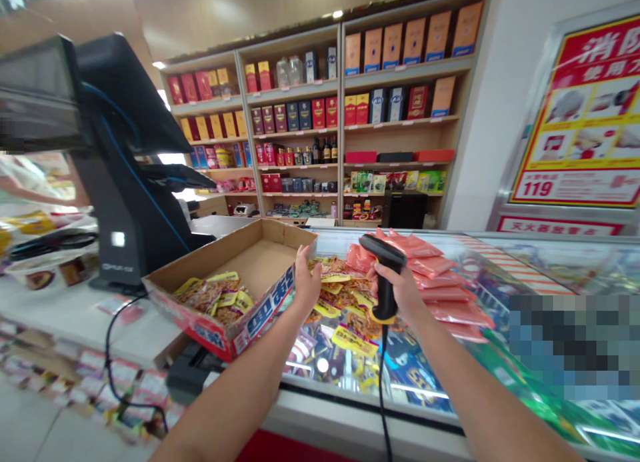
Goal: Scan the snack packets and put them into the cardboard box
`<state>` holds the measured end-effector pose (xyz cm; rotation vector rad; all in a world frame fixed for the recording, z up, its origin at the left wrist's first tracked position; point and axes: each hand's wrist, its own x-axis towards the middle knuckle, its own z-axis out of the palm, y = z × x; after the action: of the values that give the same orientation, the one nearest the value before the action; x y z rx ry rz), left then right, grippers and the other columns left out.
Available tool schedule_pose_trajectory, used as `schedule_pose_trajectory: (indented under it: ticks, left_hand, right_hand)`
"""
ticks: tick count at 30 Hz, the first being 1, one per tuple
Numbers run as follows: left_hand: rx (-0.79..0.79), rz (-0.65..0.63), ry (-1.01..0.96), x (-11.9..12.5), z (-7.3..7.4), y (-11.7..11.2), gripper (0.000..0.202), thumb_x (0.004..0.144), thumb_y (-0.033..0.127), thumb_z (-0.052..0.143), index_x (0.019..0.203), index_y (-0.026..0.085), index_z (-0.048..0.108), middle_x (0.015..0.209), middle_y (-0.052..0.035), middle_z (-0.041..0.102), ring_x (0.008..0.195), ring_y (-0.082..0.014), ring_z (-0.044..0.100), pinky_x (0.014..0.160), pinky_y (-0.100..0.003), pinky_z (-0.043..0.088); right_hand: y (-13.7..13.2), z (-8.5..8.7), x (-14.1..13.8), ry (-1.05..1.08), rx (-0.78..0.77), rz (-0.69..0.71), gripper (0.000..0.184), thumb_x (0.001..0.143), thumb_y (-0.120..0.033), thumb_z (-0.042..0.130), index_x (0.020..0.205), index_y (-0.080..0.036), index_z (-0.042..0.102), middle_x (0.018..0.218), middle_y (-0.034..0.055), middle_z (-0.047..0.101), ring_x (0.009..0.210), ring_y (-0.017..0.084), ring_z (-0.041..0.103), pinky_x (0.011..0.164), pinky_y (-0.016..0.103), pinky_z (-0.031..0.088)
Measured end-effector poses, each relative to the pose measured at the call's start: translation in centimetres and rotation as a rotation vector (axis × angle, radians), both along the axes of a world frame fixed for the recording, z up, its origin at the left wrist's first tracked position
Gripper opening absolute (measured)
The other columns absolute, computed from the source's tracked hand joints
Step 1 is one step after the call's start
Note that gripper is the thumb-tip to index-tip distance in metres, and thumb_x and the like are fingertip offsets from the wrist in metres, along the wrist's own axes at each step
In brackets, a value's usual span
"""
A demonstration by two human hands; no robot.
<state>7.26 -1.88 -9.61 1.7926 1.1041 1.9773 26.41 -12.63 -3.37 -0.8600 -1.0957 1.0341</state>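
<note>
My right hand (400, 285) is wrapped round the grip of a black barcode scanner (386, 285), its head tilted up and to the left and its cable hanging down. My left hand (306, 279) is at the right end of a shallow cardboard box (265, 249); its fingers stretch upward with the thumb apart, and I cannot tell how firmly it touches the box. Several yellow-labelled snack packets (233, 299) lie in the box's left part. More snack packets (350, 339) are heaped on the glass counter between my hands, partly behind the scanner.
Orange-red packets (440, 282) are stacked right of the scanner on the glass counter (320, 375). A black cash-register terminal (130, 182) stands on the left, with a loose black cable (107, 355) below. Shelves of boxes (300, 115) line the back wall. Another person's arm (45, 192) shows far left.
</note>
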Motion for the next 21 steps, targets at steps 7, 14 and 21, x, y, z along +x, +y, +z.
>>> schedule_pose_trajectory:
  ticks: [7, 14, 21]
  left_hand:
    - [0.037, 0.102, 0.385, -1.7, 4.5, -4.1, 0.029, 0.081, 0.017, 0.060, 0.110, 0.019, 0.065, 0.141, -0.0141, 0.054, 0.132, -0.0278, 0.050, 0.111, -0.043, 0.041]
    - [-0.461, -0.040, 1.122, -10.4, 13.2, -5.2, 0.027, 0.069, 0.007, 0.059, 0.087, 0.021, 0.073, 0.087, -0.0037, 0.075, 0.083, -0.0203, 0.069, 0.077, -0.025, 0.051]
    - [-0.840, -0.024, 1.511, -17.3, 10.8, -4.3, 0.036, 0.046, 0.002, 0.071, 0.079, 0.017, 0.073, 0.076, -0.0030, 0.072, 0.075, -0.0229, 0.064, 0.070, -0.030, 0.048]
  right_hand:
    - [0.1, -0.1, 0.0, 0.041, 0.039, -0.043, 0.029, 0.065, -0.043, 0.076, 0.065, -0.017, 0.065, 0.047, 0.0015, 0.062, 0.037, 0.013, 0.054, 0.039, 0.024, 0.042]
    - [0.0, -0.1, 0.0, 0.036, 0.054, -0.033, 0.029, 0.068, -0.043, 0.073, 0.062, -0.016, 0.064, 0.045, 0.0017, 0.061, 0.037, 0.013, 0.054, 0.040, 0.024, 0.042]
    - [0.0, 0.2, -0.1, 0.035, 0.075, -0.054, 0.030, 0.068, -0.044, 0.072, 0.058, -0.017, 0.062, 0.043, 0.0024, 0.060, 0.036, 0.013, 0.053, 0.040, 0.024, 0.041]
